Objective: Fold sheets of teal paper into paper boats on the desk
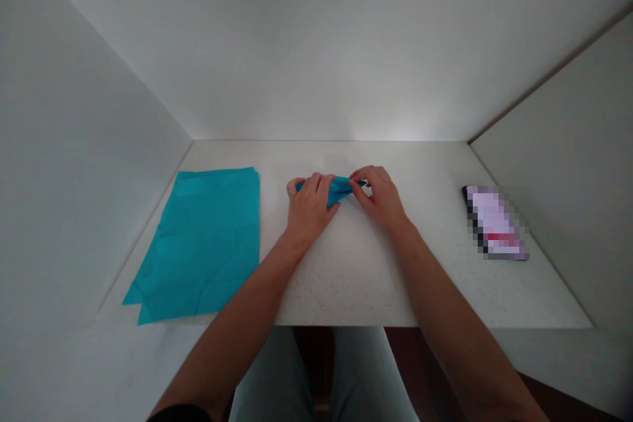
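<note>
Left hand (309, 204): gripping folded blue paper (339, 190) | right hand (382, 196): pinching its pointed end

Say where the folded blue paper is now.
In the head view, the folded blue paper is near the centre, held by the left hand and right hand, right of the flat turquoise sheets.

The trousers (368, 369) are pale grey-blue, the visible sleeve edge (180, 413) black.
</note>
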The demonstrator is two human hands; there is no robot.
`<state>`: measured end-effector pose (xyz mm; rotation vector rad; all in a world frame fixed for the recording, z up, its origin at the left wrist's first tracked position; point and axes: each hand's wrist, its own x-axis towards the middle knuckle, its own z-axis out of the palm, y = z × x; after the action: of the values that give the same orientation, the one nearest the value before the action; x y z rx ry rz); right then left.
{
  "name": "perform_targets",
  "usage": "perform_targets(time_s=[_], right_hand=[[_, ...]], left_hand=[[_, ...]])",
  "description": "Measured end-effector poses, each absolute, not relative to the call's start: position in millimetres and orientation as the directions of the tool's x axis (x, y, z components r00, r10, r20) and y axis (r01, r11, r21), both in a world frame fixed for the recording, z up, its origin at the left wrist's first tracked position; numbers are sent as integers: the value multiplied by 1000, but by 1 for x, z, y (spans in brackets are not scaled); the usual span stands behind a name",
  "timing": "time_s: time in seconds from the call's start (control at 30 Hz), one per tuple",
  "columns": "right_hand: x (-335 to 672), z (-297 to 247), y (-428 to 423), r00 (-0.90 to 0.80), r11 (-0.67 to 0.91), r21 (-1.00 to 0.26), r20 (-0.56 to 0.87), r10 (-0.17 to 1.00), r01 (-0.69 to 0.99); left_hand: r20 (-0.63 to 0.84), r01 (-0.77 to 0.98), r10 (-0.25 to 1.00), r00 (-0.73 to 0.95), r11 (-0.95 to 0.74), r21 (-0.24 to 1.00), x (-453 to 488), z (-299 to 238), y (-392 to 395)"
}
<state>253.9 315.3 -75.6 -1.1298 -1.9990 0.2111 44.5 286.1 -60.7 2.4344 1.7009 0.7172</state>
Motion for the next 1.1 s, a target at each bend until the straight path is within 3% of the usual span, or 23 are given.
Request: perform_targets(time_s=[0.23,0.43,0.63,0.93,1.1], right_hand=[[255,-79,318,-150,534,-538,599,786,652],[254,-80,318,71,368,-755,478,876,543],[258,-90,325,263,247,-883,369,891,400],[265,-83,323,169,258,-815,393,904,518],[263,-89,326,175,235,-867,340,924,439]], left_hand=[[327,839,890,318,-425,340,41,-58,288],[368,822,872,323,-452,348,40,-61,289],[408,781,845,344,-499,375,41,-69,289],[545,838,823,160,-404,365,32,-61,293],[462,803,872,162,-389,452,27,-63,300]])
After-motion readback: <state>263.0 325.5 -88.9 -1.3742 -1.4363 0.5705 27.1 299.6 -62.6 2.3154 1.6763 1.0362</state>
